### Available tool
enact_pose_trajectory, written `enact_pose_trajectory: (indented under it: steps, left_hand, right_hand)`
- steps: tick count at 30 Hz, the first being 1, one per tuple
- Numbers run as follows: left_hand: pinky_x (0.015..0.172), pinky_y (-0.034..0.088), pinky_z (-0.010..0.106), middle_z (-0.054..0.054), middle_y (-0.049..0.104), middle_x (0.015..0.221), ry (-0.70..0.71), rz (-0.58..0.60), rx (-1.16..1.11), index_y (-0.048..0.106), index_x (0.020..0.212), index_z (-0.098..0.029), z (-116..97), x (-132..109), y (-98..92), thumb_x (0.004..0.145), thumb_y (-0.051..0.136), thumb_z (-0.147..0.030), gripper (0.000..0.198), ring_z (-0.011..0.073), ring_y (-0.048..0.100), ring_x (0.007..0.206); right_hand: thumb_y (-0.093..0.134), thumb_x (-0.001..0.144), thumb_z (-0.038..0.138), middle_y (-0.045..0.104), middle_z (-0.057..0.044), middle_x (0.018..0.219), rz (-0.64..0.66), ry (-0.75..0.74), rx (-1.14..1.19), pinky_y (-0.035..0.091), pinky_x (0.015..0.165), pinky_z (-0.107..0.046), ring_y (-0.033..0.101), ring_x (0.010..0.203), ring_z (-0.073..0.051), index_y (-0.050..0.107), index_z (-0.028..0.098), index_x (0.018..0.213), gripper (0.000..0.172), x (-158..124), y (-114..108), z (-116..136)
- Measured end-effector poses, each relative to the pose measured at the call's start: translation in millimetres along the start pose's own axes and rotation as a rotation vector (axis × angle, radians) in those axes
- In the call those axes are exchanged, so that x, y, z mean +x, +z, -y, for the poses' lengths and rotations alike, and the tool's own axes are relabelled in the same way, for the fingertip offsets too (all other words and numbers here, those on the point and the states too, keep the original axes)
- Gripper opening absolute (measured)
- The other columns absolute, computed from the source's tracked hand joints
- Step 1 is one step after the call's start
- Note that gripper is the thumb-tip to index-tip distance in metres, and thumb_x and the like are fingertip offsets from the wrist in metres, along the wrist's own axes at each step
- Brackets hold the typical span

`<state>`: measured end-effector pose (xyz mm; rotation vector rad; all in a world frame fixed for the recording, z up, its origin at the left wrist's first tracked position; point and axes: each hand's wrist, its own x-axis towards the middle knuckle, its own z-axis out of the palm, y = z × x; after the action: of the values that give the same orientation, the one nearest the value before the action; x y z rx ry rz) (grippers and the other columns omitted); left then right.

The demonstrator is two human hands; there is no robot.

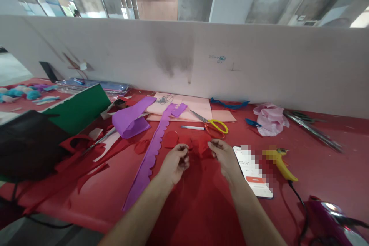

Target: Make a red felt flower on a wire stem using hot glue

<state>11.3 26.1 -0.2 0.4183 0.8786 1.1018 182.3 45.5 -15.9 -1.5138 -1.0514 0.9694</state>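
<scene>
My left hand (177, 159) is closed in a pinch. A thin pale strand, like thread or wire, hangs below its fingers; any small tip in the pinch is too fine to make out. My right hand (220, 152) pinches the right edge of a red fabric piece (201, 144), held above the red table. Just behind my left hand lie red fabric petals (171, 139). Beyond the hands are yellow-handled scissors (211, 122), partly spread, and a white pen (192, 127). A purple scalloped strip (155, 144) runs along the left of my left hand.
On the right are a phone (253, 173), a yellow glue gun (279, 163) with a black cord, and a magenta appliance (340, 221). Pink sheets (198, 105) lie near the white partition (129, 54). Red scraps, a green board (83, 109) and a dark bag (31, 142) crowd the left.
</scene>
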Motion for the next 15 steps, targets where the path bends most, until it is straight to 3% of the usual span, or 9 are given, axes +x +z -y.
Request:
enact_pose_trajectory:
  steps: [5,12,15]
  left_hand:
    - [0.04,0.02,0.017,-0.009,0.041,0.053,0.063,-0.063,0.072,0.052,0.073,-0.016,5.2,10.2,19.6,0.061,0.068,-0.014,0.02,0.0007,0.03,0.038]
    - [0.04,0.014,0.018,-0.01,0.037,0.047,0.039,-0.056,0.168,0.06,0.081,-0.013,11.5,7.7,23.0,0.058,0.071,-0.013,0.025,0.0008,0.025,0.036]
    - [0.042,0.021,0.018,-0.006,0.046,0.054,0.029,-0.022,0.171,0.064,0.08,-0.011,15.2,5.0,21.1,0.061,0.071,-0.02,0.022,0.0017,0.033,0.04]
  right_hand:
    - [0.067,0.063,0.043,0.045,0.007,0.045,0.065,0.064,0.081,0.027,0.038,-0.021,0.039,0.038,-0.009,0.059,0.018,0.072,0.028,-5.0,-2.4,9.5]
    - [0.074,0.055,0.033,0.062,0.0,0.07,-0.046,0.021,0.092,0.036,0.051,-0.023,0.049,0.057,-0.012,0.063,0.019,0.065,0.02,-1.3,-1.5,1.9]
    - [0.073,0.058,0.038,0.057,0.004,0.057,-0.051,0.048,0.164,0.034,0.046,-0.023,0.046,0.048,-0.011,0.06,0.02,0.068,0.024,-2.4,0.0,3.6]
